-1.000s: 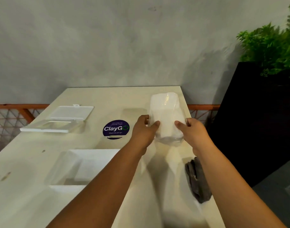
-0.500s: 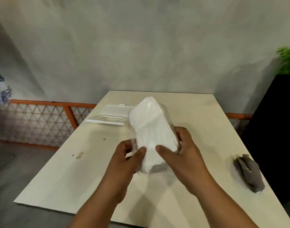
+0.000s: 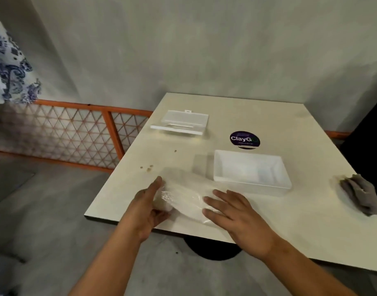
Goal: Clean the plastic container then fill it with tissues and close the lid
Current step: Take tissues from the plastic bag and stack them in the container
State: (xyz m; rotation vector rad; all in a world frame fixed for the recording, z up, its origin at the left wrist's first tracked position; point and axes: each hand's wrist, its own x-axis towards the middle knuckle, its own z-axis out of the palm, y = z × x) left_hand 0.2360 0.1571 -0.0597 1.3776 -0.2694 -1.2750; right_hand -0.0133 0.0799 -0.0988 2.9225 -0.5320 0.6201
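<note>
Grey concrete wall, orange lattice fence at left, white desk (image 3: 311,221) w/ a ClayGo sticker (image 3: 244,139). Clear plastic container (image 3: 250,169) sits open and empty mid-desk, its lid (image 3: 181,122) apart at the far left; grey cloth (image 3: 360,194) lies at the right edge, so cleaning looks done. Filling not begun, closing left too. Tissue pack (image 3: 183,197), in clear wrap, lies flat near the front edge; left hand (image 3: 148,207) cups its end, fingers curled round it, right hand (image 3: 236,212) rests on it w/ fingers straight. Vs 0.5 s ago: pack was held upright in the air, now down on the desk beside the container.
</note>
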